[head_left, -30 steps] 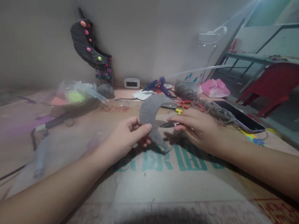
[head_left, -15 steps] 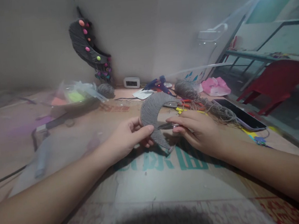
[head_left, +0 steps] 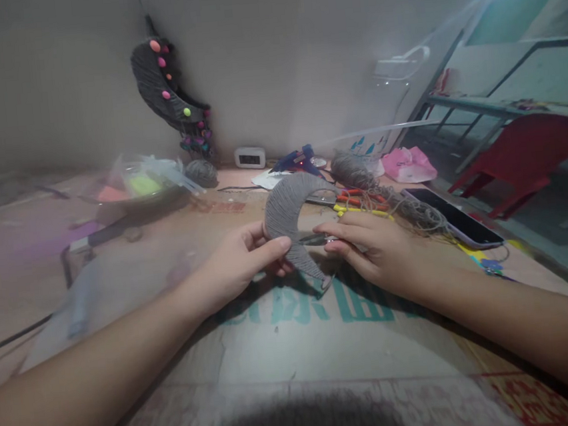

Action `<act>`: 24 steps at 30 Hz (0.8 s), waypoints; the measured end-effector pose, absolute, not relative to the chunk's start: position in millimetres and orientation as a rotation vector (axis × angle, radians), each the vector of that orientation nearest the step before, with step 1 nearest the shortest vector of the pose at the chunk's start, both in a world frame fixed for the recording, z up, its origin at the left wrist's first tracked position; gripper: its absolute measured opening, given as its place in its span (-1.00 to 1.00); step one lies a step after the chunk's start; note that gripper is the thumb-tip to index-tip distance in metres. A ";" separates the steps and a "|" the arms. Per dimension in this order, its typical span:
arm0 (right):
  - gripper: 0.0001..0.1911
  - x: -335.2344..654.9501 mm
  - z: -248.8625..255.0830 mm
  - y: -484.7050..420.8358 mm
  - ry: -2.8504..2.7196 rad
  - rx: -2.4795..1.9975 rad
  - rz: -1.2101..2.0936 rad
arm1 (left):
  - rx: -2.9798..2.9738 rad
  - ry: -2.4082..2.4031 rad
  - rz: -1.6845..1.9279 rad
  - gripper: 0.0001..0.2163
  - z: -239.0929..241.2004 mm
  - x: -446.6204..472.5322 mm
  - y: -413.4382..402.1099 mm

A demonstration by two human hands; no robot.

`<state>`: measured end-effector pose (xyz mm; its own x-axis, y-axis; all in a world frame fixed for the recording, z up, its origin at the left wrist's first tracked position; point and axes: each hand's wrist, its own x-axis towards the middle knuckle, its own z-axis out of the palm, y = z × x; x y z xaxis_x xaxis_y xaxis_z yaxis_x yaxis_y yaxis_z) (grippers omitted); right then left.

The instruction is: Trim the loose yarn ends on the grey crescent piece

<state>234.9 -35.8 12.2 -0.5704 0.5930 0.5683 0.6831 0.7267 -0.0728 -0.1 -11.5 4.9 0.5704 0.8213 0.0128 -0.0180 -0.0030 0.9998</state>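
A crescent moon shape wound in grey yarn stands tilted over the work surface, its lower tip near the cardboard. My left hand is closed on its outer curve, thumb on the front face and fingers behind. On the inner side, my right hand pinches a slender dark thing with a shiny bit at the fingertips. Its far end meets the crescent's inner edge by my left thumb; its kind is too blurred to make out. Just beyond my right hand lie orange-handled scissors and a yellow-handled tool.
At the back are a blue glue gun, a white digital clock and grey yarn balls. A phone lies right, beside loose yarn. A bowl stands left. A decorated dark crescent hangs on the wall.
The crescent has shifted slightly to the left and its lower tip has swung a little to the right. My right fingertips have moved slightly left. Both hands keep their grip.
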 end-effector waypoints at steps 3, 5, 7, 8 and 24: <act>-0.70 234.1 12.2 -36.2 -2.356 -0.978 -0.168 | 1.417 0.725 0.773 -0.82 4.9 0.0 -11.4; -0.70 233.8 12.0 -35.8 -2.351 -0.978 -0.153 | 1.413 0.721 0.776 -0.83 5.0 0.2 -11.3; -0.70 233.8 11.6 -35.2 -2.345 -0.974 -0.138 | 1.410 0.726 0.776 -0.83 5.0 0.2 -11.4; -0.70 233.9 11.5 -34.8 -2.346 -0.979 -0.124 | 1.409 0.727 0.777 -0.83 5.1 0.2 -11.5; -0.65 236.2 11.7 -33.7 -2.384 -0.975 -0.114 | 1.420 0.723 0.775 -0.83 2.8 0.1 -9.6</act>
<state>236.2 -33.7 11.7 -0.5815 0.6218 0.5246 0.6689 0.7325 -0.1266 0.1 -9.6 2.8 0.5708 0.8209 0.0206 -0.0362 0.0001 0.9993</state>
